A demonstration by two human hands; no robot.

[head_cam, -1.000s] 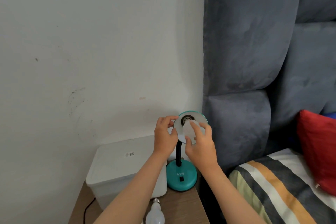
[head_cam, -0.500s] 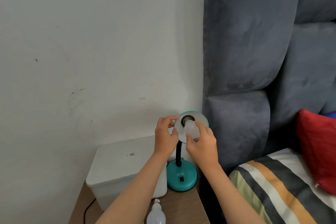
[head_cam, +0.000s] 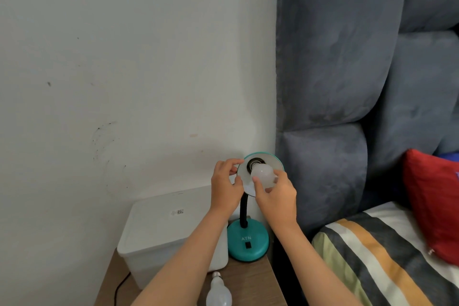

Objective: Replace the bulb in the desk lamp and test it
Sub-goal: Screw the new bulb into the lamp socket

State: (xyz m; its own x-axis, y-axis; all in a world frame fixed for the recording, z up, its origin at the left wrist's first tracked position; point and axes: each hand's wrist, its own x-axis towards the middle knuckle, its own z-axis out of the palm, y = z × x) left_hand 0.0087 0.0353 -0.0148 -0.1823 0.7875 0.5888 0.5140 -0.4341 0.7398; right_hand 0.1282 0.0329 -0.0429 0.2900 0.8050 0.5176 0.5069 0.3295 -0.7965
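Observation:
A teal desk lamp stands on a wooden bedside table (head_cam: 250, 278), its round base (head_cam: 248, 243) marked ATN and its black neck rising to a shade (head_cam: 270, 160) turned toward me. My left hand (head_cam: 224, 189) pinches the shade's left rim. A white frosted bulb (head_cam: 263, 174) sits at the dark socket in the shade, and my right hand (head_cam: 277, 196) grips it from below with the fingertips. A second white bulb (head_cam: 218, 292) lies on the table near the front edge, its screw cap pointing away from me.
A white lidded plastic box (head_cam: 161, 231) fills the table's left part, with a black cable (head_cam: 119, 288) beside it. A white wall is behind. A grey padded headboard (head_cam: 335, 82), striped bedding (head_cam: 372, 256) and a red pillow (head_cam: 432, 201) lie to the right.
My right hand has shifted its fingers around the bulb at the socket, and more of the bulb shows now. My left hand keeps its hold on the shade's rim.

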